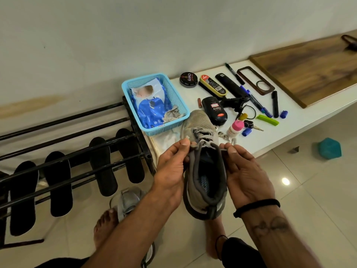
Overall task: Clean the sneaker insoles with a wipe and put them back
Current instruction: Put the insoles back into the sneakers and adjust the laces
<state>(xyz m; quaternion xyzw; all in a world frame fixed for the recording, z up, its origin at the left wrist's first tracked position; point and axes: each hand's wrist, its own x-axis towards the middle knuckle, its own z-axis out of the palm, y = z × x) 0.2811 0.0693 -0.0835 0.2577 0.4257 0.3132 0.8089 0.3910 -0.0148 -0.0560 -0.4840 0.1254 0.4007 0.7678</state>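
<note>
- Grey mesh and suede: I am holding the sneaker point(204, 171) between both hands, heel toward me and toe pointing away over the counter point(301, 120) edge, so its long axis is running straight out from my body.
- My left hand point(170, 171) is pinching a lace end point(193, 145) on its side of the shoe; my right hand point(245, 171) is pinching the opposite lace end, fingers curled, palm cupping the shoe's side.
- The collar is gaping open and upward; a bluish lining is showing inside, though I cannot tell whether an insole is seated.
- Four black, flat, foam-like insoles point(102, 167) are lying across the bars of the metal shoe rack point(77, 151), off to my left, nearer my left hand.
- A soft plastic wipe pack point(148, 105) and a crumpled used wipe point(172, 114) are sitting in the blue lattice basket point(173, 89), beyond the toe.
</note>
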